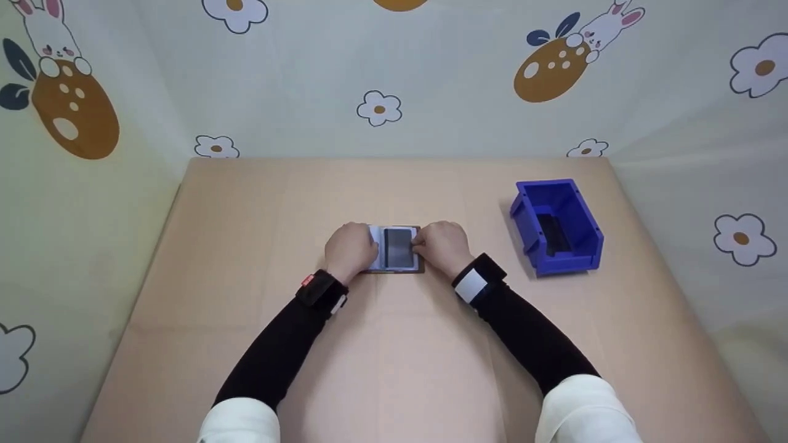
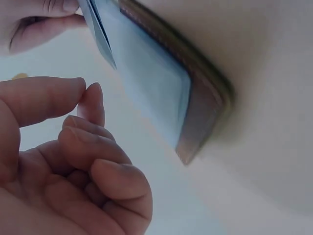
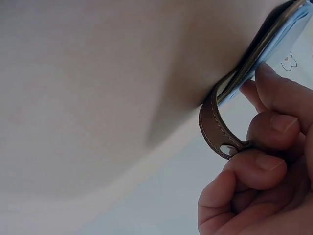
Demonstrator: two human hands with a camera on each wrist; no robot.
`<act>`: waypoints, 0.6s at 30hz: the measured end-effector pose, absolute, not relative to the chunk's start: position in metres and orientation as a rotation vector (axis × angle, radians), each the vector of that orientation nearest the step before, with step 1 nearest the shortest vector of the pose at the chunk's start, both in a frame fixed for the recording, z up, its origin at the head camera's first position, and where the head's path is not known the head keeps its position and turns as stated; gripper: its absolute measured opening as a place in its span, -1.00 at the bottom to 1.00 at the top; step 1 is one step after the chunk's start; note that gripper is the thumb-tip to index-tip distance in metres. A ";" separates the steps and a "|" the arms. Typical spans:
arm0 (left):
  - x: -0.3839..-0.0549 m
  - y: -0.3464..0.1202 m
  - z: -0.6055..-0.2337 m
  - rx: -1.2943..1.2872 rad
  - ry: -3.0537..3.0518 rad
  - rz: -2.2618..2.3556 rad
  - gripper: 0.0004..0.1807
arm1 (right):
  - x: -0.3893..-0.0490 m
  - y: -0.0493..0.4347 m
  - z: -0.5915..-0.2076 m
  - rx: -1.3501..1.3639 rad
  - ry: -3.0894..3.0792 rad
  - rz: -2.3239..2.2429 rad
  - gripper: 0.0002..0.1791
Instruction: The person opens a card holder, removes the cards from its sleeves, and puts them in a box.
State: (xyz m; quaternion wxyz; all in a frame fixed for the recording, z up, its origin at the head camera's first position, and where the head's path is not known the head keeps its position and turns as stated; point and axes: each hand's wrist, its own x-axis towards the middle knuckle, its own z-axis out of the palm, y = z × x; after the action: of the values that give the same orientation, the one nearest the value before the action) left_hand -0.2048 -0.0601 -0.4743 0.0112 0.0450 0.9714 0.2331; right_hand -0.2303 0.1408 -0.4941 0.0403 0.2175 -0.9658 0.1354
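Both arms are stretched from the near side toward the middle, the left forearm (image 1: 265,363) slanted inward to the right and the right forearm (image 1: 535,338) slanted inward to the left. They are covered by black sleeves, with white fabric (image 1: 243,421) worn nearest the camera. A dark band is strapped round the left wrist (image 1: 321,293) and another round the right wrist (image 1: 480,280). The left hand (image 1: 351,251) and right hand (image 1: 444,247) are held apart, almost level, backs upward. On the left, thumb (image 2: 49,100) and forefinger are met at the tips; on the right, they are closed in a pinch. The remaining fingers are curled toward both palms.
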 end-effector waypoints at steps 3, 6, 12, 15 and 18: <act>-0.206 -0.054 -0.479 0.126 3.012 0.726 -0.67 | -0.230 0.141 -0.495 0.663 -2.959 0.413 -0.89; -0.207 -0.050 -0.483 0.100 2.995 0.721 -0.71 | -0.230 0.141 -0.495 0.664 -2.954 0.412 -0.88; -0.206 -0.047 -0.487 0.099 2.944 0.760 -0.69 | -0.230 0.141 -0.494 0.664 -2.962 0.403 -0.89; -0.206 -0.045 -0.487 0.095 2.917 0.783 -0.68 | -0.230 0.141 -0.494 0.673 -2.961 0.398 -0.89; -0.206 -0.044 -0.488 0.090 2.908 0.777 -0.70 | -0.230 0.141 -0.494 0.683 -2.948 0.395 -0.88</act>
State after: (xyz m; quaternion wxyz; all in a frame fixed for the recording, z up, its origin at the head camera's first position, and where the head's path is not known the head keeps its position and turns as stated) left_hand -0.2056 -0.0443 -0.4884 0.0653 0.0297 0.9636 0.2576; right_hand -0.2298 0.1410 -0.4936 0.0448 0.2237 -0.9650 0.1294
